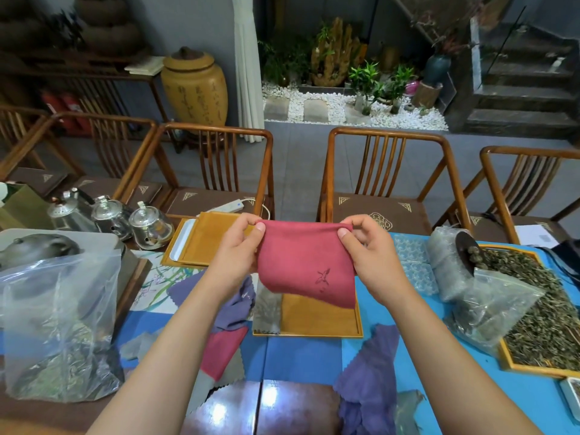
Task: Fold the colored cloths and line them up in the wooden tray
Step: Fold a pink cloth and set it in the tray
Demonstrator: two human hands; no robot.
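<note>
Reaching forward with both forearms raised, left hand (241, 246) and right hand (365, 246) each pinching a top corner of the red cloth (306, 265), hanging it above the wooden tray (320, 318).

From my feed this looks like a tea house or tea shop. On the long table (314, 356) I see glass teapots (150, 226) at its far left and a tray of loose dried tea leaves (546, 318) at its right edge. Beyond the table stand wooden chairs (386, 171), a big inscribed clay jar (194, 86), and an indoor rock garden with white pebbles (345, 108).
</note>
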